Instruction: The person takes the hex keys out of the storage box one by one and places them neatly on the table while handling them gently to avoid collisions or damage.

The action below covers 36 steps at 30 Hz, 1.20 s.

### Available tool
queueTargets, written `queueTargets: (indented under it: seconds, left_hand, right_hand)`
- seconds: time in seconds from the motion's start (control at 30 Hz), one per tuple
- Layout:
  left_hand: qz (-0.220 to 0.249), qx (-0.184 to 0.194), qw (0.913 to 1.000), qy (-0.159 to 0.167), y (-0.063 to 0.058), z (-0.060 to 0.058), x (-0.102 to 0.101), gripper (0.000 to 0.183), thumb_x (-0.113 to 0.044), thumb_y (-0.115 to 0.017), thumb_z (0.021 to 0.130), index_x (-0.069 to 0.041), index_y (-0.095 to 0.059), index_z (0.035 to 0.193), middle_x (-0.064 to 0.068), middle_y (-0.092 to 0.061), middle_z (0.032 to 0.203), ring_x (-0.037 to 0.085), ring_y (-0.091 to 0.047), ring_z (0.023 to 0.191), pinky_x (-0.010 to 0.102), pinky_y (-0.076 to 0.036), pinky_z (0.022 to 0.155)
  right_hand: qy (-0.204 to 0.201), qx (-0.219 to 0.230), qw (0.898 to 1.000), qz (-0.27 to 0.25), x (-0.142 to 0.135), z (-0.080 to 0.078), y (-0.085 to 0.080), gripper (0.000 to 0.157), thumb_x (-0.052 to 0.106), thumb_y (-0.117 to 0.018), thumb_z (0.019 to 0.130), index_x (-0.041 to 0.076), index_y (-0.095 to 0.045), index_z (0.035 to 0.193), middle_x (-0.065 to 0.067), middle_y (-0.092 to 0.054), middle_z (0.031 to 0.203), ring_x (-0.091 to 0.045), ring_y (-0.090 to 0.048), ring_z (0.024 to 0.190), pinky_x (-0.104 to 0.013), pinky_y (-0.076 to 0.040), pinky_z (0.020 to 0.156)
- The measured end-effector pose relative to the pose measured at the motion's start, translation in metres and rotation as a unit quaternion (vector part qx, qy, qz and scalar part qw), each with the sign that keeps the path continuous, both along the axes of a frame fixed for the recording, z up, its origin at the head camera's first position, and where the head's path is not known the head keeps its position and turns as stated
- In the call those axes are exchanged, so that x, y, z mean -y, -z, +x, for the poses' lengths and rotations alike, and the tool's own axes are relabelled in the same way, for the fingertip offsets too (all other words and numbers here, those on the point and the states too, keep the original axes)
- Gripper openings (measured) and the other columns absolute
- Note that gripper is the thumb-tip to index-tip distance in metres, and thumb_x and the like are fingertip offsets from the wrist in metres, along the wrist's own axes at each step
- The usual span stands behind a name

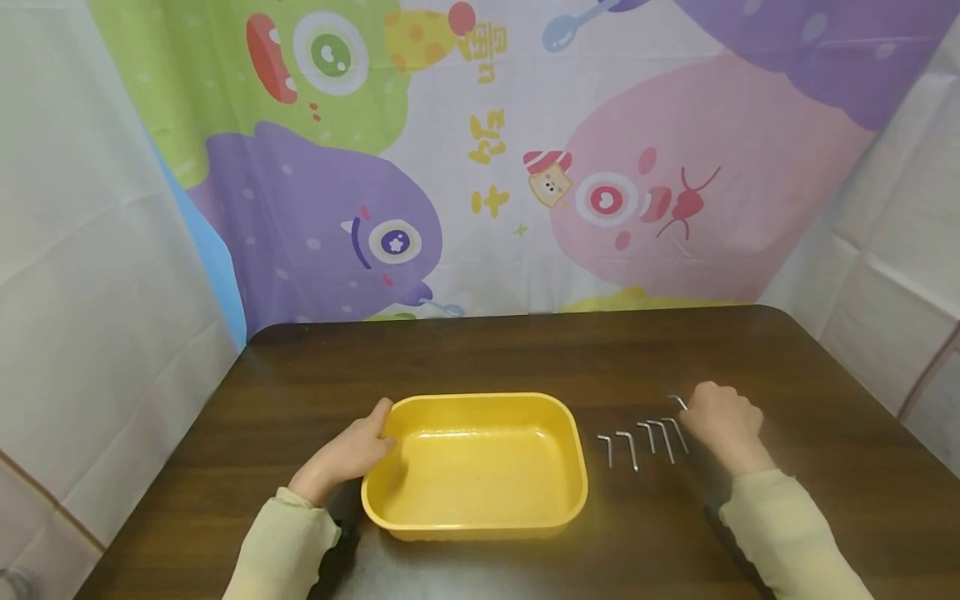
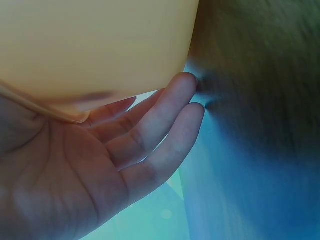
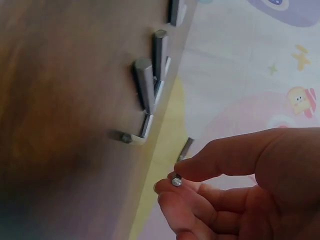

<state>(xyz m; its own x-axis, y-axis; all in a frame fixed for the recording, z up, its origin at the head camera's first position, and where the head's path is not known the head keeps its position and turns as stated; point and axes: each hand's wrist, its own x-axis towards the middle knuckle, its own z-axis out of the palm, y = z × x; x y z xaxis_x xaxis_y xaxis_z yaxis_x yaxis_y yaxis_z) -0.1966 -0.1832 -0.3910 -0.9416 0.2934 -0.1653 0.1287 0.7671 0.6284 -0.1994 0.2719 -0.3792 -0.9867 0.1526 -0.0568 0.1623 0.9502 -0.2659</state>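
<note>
A yellow rectangular plastic basin (image 1: 480, 487) stands on the table, and no objects show inside it. My left hand (image 1: 348, 454) grips its left side, thumb over the rim and fingers beneath the outer wall (image 2: 100, 45). To the right, my right hand (image 1: 722, 421) pinches a small L-shaped hex key (image 3: 186, 148) between thumb and fingertips; its short bent end (image 1: 677, 400) shows past the fingers in the head view. Several more silver hex keys (image 1: 629, 450) lie in a loose row between the basin and the right hand.
The dark brown wooden table (image 1: 360, 358) has rounded far corners. Behind it hangs a cloth (image 1: 510, 275) printed with cartoon monsters, and pale panels (image 1: 112, 275) stand along both sides.
</note>
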Motion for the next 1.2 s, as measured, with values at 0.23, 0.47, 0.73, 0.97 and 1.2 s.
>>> queueTargets:
  seconds: [0.23,0.47,0.73,0.97,1.2]
  left_hand:
    - [0.006,0.011,0.9999,-0.001,-0.0022,0.0013,-0.0005,0.050,-0.006,-0.042,0.089,0.007,-0.023,0.134,0.028,-0.047,0.124,0.023,-0.053,0.093,0.040,-0.043,0.083]
    - [0.003,0.001,1.0000,0.005,-0.0027,0.0026,0.0000,0.050,-0.006,-0.042,0.089,0.008,-0.024,0.133,0.029,-0.047,0.124,0.025,-0.054,0.096,0.041,-0.043,0.085]
    - [0.007,-0.008,0.9999,0.004,-0.0023,0.0022,-0.0001,0.044,-0.006,-0.044,0.088,0.005,-0.030,0.127,0.024,-0.054,0.111,0.021,-0.055,0.083,0.035,-0.045,0.074]
    - [0.003,-0.020,0.9998,0.006,-0.0013,0.0018,0.0003,0.043,-0.005,-0.045,0.087,0.005,-0.031,0.126,0.023,-0.055,0.108,0.022,-0.055,0.082,0.037,-0.045,0.074]
    - [-0.002,-0.013,0.9999,0.004,-0.0013,0.0015,0.0001,0.048,-0.006,-0.043,0.088,0.007,-0.027,0.132,0.027,-0.050,0.120,0.024,-0.054,0.093,0.041,-0.043,0.082]
  right_hand:
    - [-0.001,0.012,1.000,0.012,-0.0019,-0.0016,0.0042,0.022,0.021,-0.056,0.076,-0.001,-0.058,0.073,-0.024,-0.058,0.074,-0.040,-0.055,0.066,-0.045,-0.039,0.050]
    - [0.001,0.035,0.999,0.013,-0.0004,0.0003,0.0033,0.020,0.017,-0.053,0.075,-0.002,-0.059,0.076,-0.023,-0.057,0.074,-0.038,-0.055,0.067,-0.045,-0.039,0.051]
    - [0.005,0.057,0.998,0.008,-0.0006,0.0005,0.0034,0.024,0.017,-0.054,0.074,-0.004,-0.060,0.082,-0.026,-0.059,0.081,-0.041,-0.056,0.071,-0.047,-0.040,0.055]
    - [0.005,0.060,0.998,0.003,-0.0032,-0.0004,0.0051,0.026,0.019,-0.055,0.073,-0.004,-0.060,0.084,-0.028,-0.059,0.083,-0.043,-0.055,0.074,-0.047,-0.040,0.056]
    - [0.004,0.068,0.998,0.001,-0.0064,-0.0018,0.0055,0.029,0.022,-0.055,0.075,-0.004,-0.061,0.085,-0.030,-0.058,0.087,-0.046,-0.055,0.077,-0.049,-0.041,0.058]
